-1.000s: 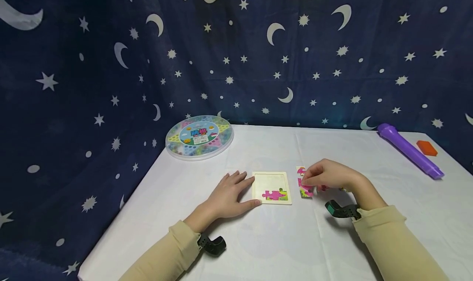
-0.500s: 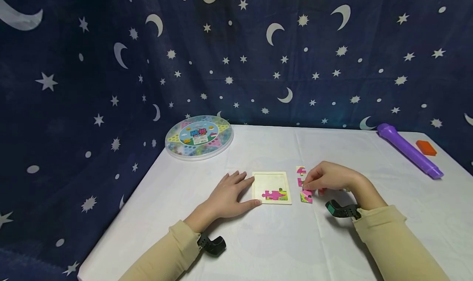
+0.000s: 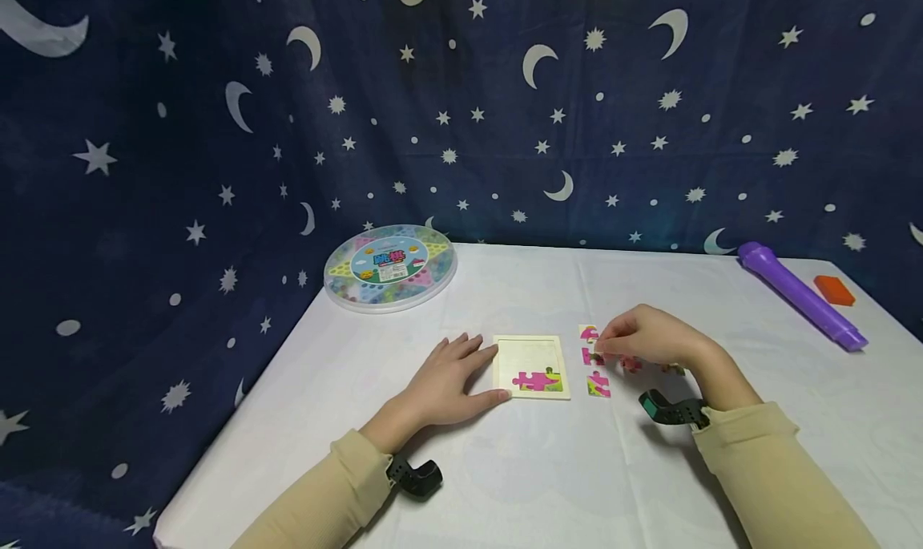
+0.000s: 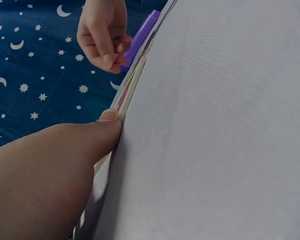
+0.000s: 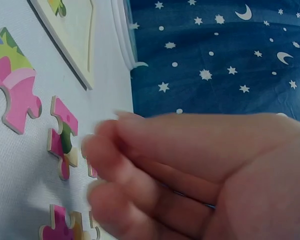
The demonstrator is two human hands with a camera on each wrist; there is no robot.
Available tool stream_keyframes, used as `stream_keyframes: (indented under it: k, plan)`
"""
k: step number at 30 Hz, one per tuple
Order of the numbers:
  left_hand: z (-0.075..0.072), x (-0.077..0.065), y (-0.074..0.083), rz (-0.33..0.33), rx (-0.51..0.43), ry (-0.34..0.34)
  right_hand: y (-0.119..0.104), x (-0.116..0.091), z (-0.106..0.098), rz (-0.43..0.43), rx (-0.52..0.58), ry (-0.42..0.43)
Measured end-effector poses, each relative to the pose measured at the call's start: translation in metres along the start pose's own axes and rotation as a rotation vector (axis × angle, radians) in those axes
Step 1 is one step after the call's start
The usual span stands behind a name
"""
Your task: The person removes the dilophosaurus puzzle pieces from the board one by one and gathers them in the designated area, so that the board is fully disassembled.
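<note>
A square wooden puzzle tray lies on the table with joined pink and green pieces in its lower right corner. My left hand rests flat with fingers spread, its thumb and index finger at the tray's left edge. My right hand hovers over loose pieces right of the tray, fingers loosely curled. Nothing shows between its fingertips in the right wrist view. Below the fingertips lies a pink piece with dark green. A pink and green piece sits nearer me, and another pink piece farther back.
More loose puzzle pieces lie under and beyond the right hand. A round Chinese checkers box stands at the back left. At the back right are a purple tube-shaped object and an orange hexagonal block.
The right hand slid the pink and green piece slightly toward me, then let go of it and moved away from me, over the pink piece behind. The left hand stayed in place.
</note>
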State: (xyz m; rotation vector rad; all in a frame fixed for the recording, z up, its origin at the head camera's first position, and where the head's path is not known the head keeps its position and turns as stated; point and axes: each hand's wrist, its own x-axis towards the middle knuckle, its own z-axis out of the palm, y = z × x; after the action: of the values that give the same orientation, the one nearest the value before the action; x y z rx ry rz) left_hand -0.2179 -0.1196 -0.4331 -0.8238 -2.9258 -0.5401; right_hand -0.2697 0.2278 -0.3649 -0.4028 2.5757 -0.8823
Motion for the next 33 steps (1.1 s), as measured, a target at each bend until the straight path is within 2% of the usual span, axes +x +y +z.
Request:
stream_keyframes:
  k: [8, 12, 17, 27, 33]
  plan:
    - [-0.001, 0.001, 0.001, -0.005, 0.002, -0.002, -0.006, 0.002, 0.0, 0.02, 0.027, 0.139]
    - [0.0, 0.001, 0.001, -0.001, 0.001, 0.001, -0.01, 0.004, 0.003, 0.025, 0.036, 0.17]
    - [0.0, 0.001, 0.001, 0.002, 0.003, 0.002, -0.018, 0.007, 0.014, -0.018, 0.035, 0.195]
    - [-0.001, 0.0, 0.0, 0.001, 0.006, -0.002, -0.035, 0.012, 0.038, -0.188, -0.02, 0.149]
    - [-0.001, 0.0, 0.0, -0.002, 0.006, 0.0, -0.042, 0.013, 0.046, -0.216, -0.041, 0.079]
